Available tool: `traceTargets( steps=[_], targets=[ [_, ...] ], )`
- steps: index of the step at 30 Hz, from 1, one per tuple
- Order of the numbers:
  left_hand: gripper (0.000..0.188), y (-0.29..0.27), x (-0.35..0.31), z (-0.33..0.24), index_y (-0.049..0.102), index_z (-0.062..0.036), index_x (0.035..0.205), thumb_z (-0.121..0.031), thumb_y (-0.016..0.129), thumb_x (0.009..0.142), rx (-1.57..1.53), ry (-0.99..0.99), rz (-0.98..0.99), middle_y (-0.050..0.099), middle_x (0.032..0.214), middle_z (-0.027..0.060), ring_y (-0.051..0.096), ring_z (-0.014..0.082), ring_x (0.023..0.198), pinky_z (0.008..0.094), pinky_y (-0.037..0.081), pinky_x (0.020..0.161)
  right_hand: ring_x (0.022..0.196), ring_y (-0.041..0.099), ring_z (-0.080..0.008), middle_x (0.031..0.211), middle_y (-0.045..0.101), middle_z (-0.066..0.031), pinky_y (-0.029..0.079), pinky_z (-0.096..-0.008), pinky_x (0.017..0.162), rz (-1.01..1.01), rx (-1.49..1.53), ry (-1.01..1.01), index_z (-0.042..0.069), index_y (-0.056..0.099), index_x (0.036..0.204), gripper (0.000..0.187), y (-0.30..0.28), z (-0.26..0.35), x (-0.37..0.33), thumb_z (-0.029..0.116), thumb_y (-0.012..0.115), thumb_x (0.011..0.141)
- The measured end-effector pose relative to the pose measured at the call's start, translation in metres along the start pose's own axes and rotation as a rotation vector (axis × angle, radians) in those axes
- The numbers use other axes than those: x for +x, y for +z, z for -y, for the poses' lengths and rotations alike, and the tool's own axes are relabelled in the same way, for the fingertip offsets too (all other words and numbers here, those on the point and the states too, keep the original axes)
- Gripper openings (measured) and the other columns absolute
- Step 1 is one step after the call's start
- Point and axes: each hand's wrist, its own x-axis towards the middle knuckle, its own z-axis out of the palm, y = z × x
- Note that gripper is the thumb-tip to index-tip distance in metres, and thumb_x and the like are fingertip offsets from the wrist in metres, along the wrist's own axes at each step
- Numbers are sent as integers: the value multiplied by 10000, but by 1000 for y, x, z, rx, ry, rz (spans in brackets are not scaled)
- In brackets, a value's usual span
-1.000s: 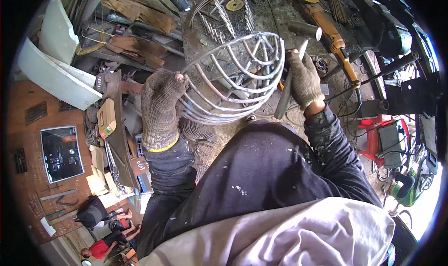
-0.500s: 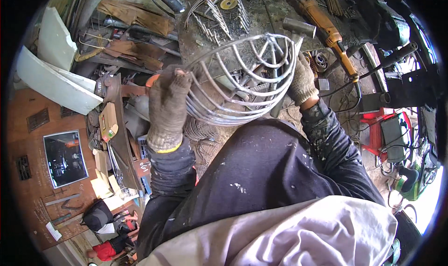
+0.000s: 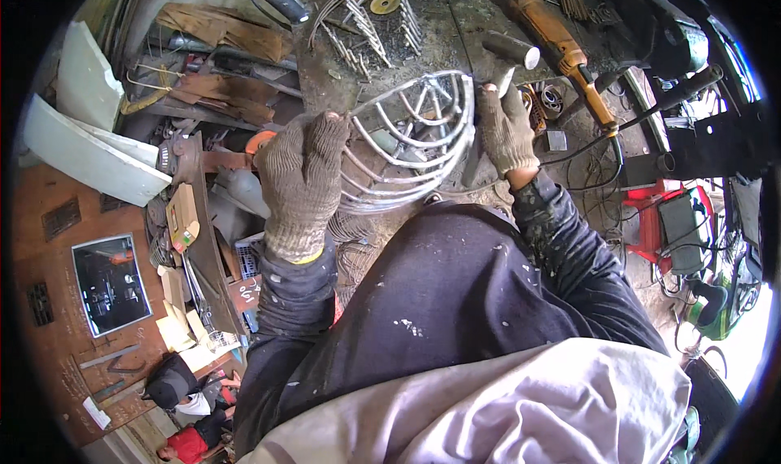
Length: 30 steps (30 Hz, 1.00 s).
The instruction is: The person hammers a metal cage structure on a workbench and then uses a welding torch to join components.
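Basket of curved silvery rods (image 3: 409,164): likely stiff, best rim-held; clasped by brown-gloved left fingers (image 3: 324,139), grey-headed hammer (image 3: 510,48) by right fingers (image 3: 491,110).

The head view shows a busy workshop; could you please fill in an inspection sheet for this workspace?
Surface: dark workbench, grimy-looking.
Job's things: curved metal rod frame; hammer.
Clutter: orange angle grinder, yellow disc and twisted metal pieces on the bench.
Hands: both gloved; left hand grips the frame's left edge, right hand the hammer's handle.
Cables: dark cable trails from the grinder.
Surroundings: person in a red top at lower left.
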Motion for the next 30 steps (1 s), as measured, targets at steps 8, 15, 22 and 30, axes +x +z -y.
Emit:
traceTargets(
  steps=[8,15,22,30],
  targets=[
    [287,0,10,-2,613,-63,787,-310,632,932,-105,-538,147,589,640,143,593,337,582,407,441,542,717,634,-231,824,649,-90,513,-345,661,274,147,-458,-8,570,1174,429,-13,58,-42,344,617,933],
    [258,4,14,2,636,-63,831,-302,641,930,64,-325,50,596,635,144,620,325,580,396,455,520,807,655,-414,857,653,-217,516,-452,675,447,-280,-404,-4,593,1102,428,0,75,-49,374,626,904],
    [288,-2,26,0,618,-49,820,-310,614,944,-112,-604,209,609,693,180,622,364,619,439,472,547,645,602,-179,911,632,-105,464,-262,564,330,374,-481,-25,529,1194,487,1,75,-64,384,617,943],
    [251,-2,26,19,625,-52,842,-292,654,912,18,-468,149,624,680,162,630,347,601,425,477,512,834,650,-443,884,646,-248,511,-458,701,456,-237,-320,-32,526,1133,449,-3,81,-51,363,597,931]
  ],
)
